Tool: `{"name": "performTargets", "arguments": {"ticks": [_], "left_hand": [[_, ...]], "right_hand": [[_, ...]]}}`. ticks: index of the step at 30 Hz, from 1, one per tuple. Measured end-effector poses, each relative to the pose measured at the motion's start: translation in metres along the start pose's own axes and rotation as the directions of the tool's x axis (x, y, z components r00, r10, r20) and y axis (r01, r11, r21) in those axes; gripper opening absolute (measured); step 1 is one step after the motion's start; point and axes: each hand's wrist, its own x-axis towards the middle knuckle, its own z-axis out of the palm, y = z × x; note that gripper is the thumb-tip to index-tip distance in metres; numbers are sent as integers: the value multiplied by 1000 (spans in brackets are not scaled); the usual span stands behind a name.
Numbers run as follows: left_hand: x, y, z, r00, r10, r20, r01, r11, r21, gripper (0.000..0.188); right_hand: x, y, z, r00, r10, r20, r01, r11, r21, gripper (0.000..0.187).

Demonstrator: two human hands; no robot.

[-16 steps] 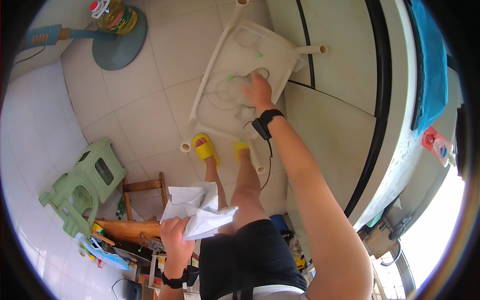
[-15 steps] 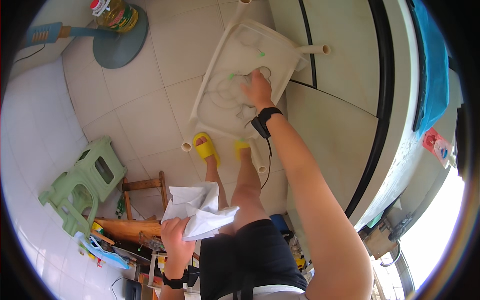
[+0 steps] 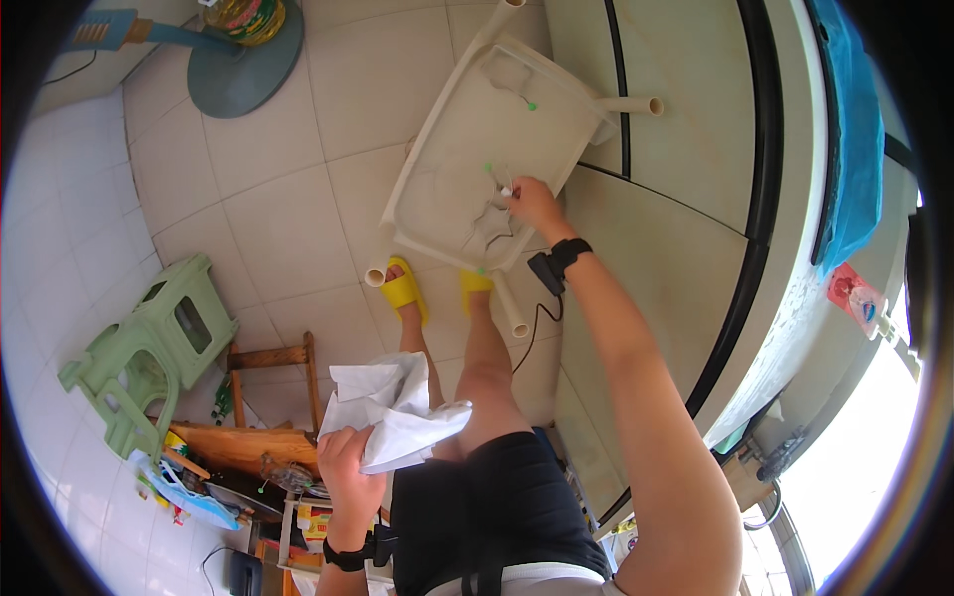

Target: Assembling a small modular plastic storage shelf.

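Observation:
In my left hand [image 3: 350, 467], low in the view, is a crumpled white sheet [image 3: 393, 407] that looks like paper or thin cloth. My right hand [image 3: 535, 207] reaches over a pale plastic rack tray [image 3: 422, 164] with its fingertips pinched. A thin wire piece with a green tip [image 3: 488, 167] runs into those fingers. A small white bit shows at the fingertips, too small to name. Just below them on the tray lies a star-shaped wire piece [image 3: 491, 226]. Another bent wire shape [image 3: 510, 75] with a green tip rests at the tray's far end.
Pale tube legs [image 3: 636, 106] stick up from the tray's corners. To the right stands a large pale cabinet [image 3: 676, 228] with dark seams. Green plastic stools [image 3: 159, 348] and a wooden frame [image 3: 273, 360] are at left. An oil bottle [image 3: 248, 15] stands on a round grey base [image 3: 243, 79].
My right hand has drawn back slightly toward me and right, and the green-tipped wire has moved with it. My left hand keeps the white sheet in about the same place.

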Motion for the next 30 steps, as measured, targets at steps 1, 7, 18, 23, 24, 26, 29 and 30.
{"name": "performTargets", "arguments": {"ticks": [1,7,18,23,24,26,29,30], "left_hand": [[0,-1,0,1000,2,-2,-2,1000,-3,22],[-1,-2,1,1000,2,19,-2,1000,10,22],[-13,-7,-6,1000,6,-17,-6,1000,17,20],[-37,-14,-12,997,-32,-74,35,999,40,20],[-45,-15,-14,994,-32,-105,37,998,49,20],[-58,-11,-21,992,-51,-116,54,998,28,20],[-86,-7,-30,977,-106,-185,117,992,47,23],[-99,-8,-31,970,-117,-213,128,991,39,23]], "right_hand": [[-7,0,3,1000,-2,-3,2,1000,-3,14],[-29,-2,28,996,81,29,-75,982,-176,15],[-12,20,46,993,19,-115,-64,911,-406,9],[-28,11,21,984,-74,-161,20,950,-312,13],[-36,7,12,990,-52,-134,12,958,-285,14],[-50,6,-12,985,-76,-152,29,957,-288,16],[-76,7,-47,979,-80,-186,25,958,-284,18],[-83,7,-57,977,-59,-204,0,961,-277,19]]}}
